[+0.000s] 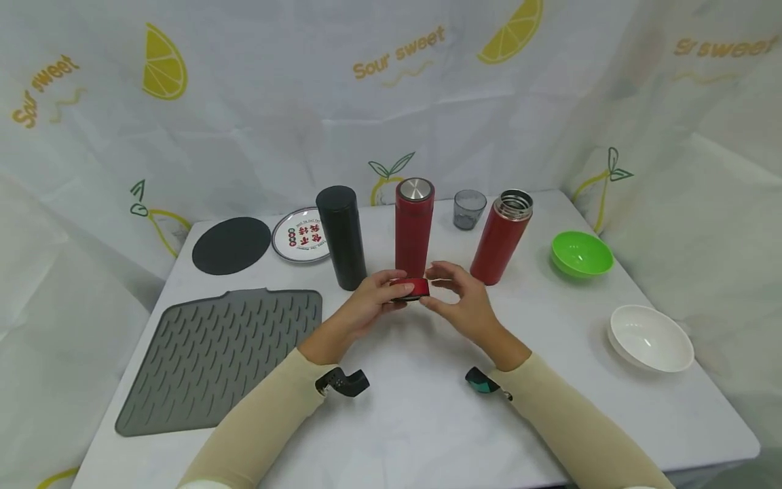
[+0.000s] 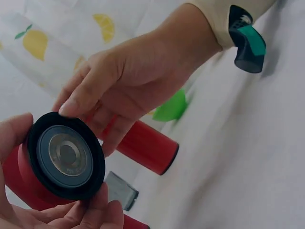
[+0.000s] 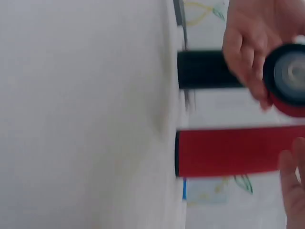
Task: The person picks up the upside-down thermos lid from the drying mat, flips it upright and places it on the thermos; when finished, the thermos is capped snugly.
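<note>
My left hand [image 1: 365, 301] pinches a round red lid [image 1: 418, 287] between thumb and fingers. Its underside, with a black rim and grey centre, faces the left wrist camera. My right hand [image 1: 466, 302] is close beside the lid's right edge, fingers spread and slightly bent; whether its thumb touches the rim I cannot tell. Behind the hands stands a red bottle [image 1: 414, 227] with a steel-topped cap. To the right, a second red bottle [image 1: 501, 239] stands without a lid, its steel mouth showing. A black bottle [image 1: 342, 238] stands upright to the left.
A grey ridged mat [image 1: 226, 353] covers the table's left side. Behind it lie a black round mat [image 1: 231, 246] and a printed plate [image 1: 299, 236]. A clear glass [image 1: 468, 209] stands at the back. At right are a green bowl [image 1: 582, 255] and a white bowl [image 1: 650, 339].
</note>
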Available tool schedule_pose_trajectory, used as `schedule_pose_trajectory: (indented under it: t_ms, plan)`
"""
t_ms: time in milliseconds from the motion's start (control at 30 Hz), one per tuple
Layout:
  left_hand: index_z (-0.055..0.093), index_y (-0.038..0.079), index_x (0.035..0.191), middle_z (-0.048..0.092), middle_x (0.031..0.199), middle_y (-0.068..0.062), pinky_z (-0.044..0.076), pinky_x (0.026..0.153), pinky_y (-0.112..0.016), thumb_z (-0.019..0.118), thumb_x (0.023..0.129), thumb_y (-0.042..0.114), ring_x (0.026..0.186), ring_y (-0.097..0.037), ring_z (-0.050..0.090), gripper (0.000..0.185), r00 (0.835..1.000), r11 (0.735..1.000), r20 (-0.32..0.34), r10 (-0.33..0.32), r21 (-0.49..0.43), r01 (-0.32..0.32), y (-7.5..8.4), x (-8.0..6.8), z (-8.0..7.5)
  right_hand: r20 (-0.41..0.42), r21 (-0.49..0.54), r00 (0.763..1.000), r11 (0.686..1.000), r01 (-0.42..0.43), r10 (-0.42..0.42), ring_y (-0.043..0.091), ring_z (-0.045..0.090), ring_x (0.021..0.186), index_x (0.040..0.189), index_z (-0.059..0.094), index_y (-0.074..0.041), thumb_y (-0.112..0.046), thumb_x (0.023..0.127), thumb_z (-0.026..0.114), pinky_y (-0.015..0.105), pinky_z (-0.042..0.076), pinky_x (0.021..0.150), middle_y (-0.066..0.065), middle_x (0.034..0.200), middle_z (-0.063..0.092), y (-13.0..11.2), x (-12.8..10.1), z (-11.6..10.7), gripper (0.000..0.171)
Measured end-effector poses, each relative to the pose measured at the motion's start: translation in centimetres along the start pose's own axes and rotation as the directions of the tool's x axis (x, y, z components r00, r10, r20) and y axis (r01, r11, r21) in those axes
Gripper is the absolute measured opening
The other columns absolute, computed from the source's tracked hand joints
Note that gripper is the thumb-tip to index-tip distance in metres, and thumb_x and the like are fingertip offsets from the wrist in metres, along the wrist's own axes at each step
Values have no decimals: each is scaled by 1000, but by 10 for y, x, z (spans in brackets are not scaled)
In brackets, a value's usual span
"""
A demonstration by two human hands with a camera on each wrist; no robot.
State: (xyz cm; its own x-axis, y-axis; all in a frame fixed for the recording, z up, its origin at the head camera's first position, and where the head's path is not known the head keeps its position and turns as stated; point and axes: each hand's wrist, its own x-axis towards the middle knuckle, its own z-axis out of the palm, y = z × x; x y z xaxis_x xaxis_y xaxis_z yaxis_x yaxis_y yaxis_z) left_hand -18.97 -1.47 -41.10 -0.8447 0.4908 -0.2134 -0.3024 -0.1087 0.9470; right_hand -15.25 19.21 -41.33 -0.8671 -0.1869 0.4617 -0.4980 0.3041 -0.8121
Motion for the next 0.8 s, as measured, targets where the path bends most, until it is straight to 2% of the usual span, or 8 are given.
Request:
schedule_pose_trajectory:
  t_ms: [133, 300, 400, 500, 567, 633, 733, 800]
  plan:
    - [43, 5, 143, 55, 132, -10, 44, 101, -42, 70, 91, 19, 115, -25, 55, 60, 999, 996, -36, 41, 85, -38, 19, 7, 12, -250, 27, 968, 999, 40, -32, 36, 60, 100, 122, 54, 10, 10, 79, 74, 33, 50, 93, 28, 109, 60, 5, -3, -32, 47]
    - [46, 16, 142, 56, 133, -2, 45, 99, -44, 76, 86, 19, 122, -20, 51, 63, 991, 972, -45, 124, 207, -112, 49, 18, 34, -532, 35, 846, 999, 27, -5, 30, 48, 107, 124, 48, 6, 0, 82, 76, 30, 42, 99, 20, 112, 50, 39, 7, -65, 51]
    - [44, 18, 144, 54, 135, -1, 47, 97, -42, 78, 84, 15, 124, -18, 50, 69, 985, 953, -8, 174, 252, -166, 62, 27, 53, -561, 53, 821, 994, -92, 106, 24, 40, 122, 136, 38, -6, -16, 82, 79, 34, 36, 106, 11, 129, 43, 53, 14, -76, 69]
    - [41, 17, 147, 54, 137, 0, 47, 97, -35, 79, 83, 15, 124, -15, 50, 75, 973, 926, 45, 225, 300, -228, 68, 41, 71, -480, 53, 847, 971, -233, 230, 18, 32, 135, 147, 25, -16, -25, 82, 80, 39, 32, 110, 4, 146, 33, 66, 19, -80, 86]
    - [40, 17, 148, 54, 136, 1, 47, 96, -30, 81, 82, 19, 123, -12, 51, 79, 954, 876, 70, 290, 382, -294, 69, 52, 81, -402, 47, 869, 955, -293, 287, 19, 30, 138, 152, 18, -20, -29, 82, 80, 42, 30, 111, 3, 151, 30, 74, 23, -80, 94]
    - [38, 15, 149, 54, 135, 1, 47, 95, -27, 81, 81, 23, 119, -11, 52, 80, 919, 795, 92, 383, 474, -379, 70, 63, 90, -350, 45, 879, 943, -331, 325, 20, 33, 138, 153, 14, -21, -31, 82, 80, 44, 31, 111, 3, 151, 32, 80, 26, -78, 98]
    - [36, 12, 149, 54, 133, 0, 45, 96, -23, 81, 81, 26, 117, -10, 52, 82, 838, 634, 101, 537, 607, -479, 74, 75, 100, -325, 19, 880, 932, -361, 348, 23, 36, 136, 153, 14, -21, -35, 82, 79, 45, 32, 110, 6, 149, 36, 85, 32, -74, 98]
    - [36, 9, 148, 53, 133, -2, 43, 97, -22, 80, 82, 24, 119, -10, 50, 80, 786, 555, 98, 611, 655, -513, 79, 80, 106, -319, -7, 880, 928, -374, 352, 24, 38, 135, 153, 16, -19, -35, 83, 78, 46, 32, 110, 8, 148, 38, 86, 35, -71, 95]
